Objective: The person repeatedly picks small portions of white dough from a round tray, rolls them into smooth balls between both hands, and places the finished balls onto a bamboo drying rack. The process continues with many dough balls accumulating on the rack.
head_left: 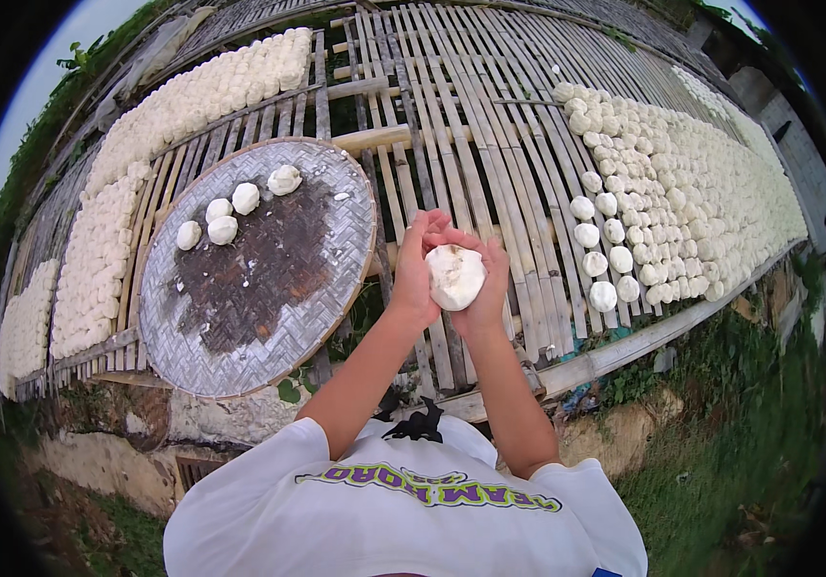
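Bamboo makes up the broad slatted rack (447,106), whose right side carries massed rows of white rounds (675,204). On its left rests a round woven tray (177,308). Between the two, the left hand (414,279) and right hand (490,293) are cupped, closed around either side of one white lump (458,280) with brownish marks. Light, even pressure from both palms would likely suit it best, since it seems liable to crumble.

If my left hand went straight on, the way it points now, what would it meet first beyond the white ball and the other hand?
Probably the bamboo slats lie first ahead of the left hand, though it may pass above them; its height is unclear.
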